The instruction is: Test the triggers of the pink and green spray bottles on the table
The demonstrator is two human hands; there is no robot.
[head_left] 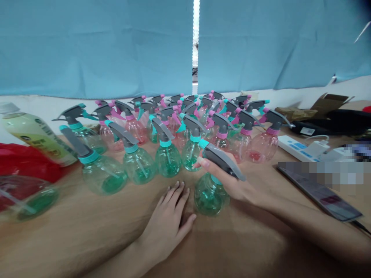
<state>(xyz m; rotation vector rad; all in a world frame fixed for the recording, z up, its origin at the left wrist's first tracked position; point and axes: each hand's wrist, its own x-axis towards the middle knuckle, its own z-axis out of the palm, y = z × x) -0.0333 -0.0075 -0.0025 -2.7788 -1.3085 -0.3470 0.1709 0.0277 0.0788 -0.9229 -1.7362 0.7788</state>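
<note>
Rows of spray bottles (168,160) ahead, little room between

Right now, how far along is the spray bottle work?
Done-looking: rows of pink and green plastic spray bottles stand with grey trigger heads on. In hand: the right hand grips a grey-and-teal trigger head above a green bottle; the left hand rests on the table beside it. Left: unclear; a green bottle lies at far left.

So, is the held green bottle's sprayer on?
On: the right hand grips the grey trigger head, seated on the spray bottle's teal collar.
</note>
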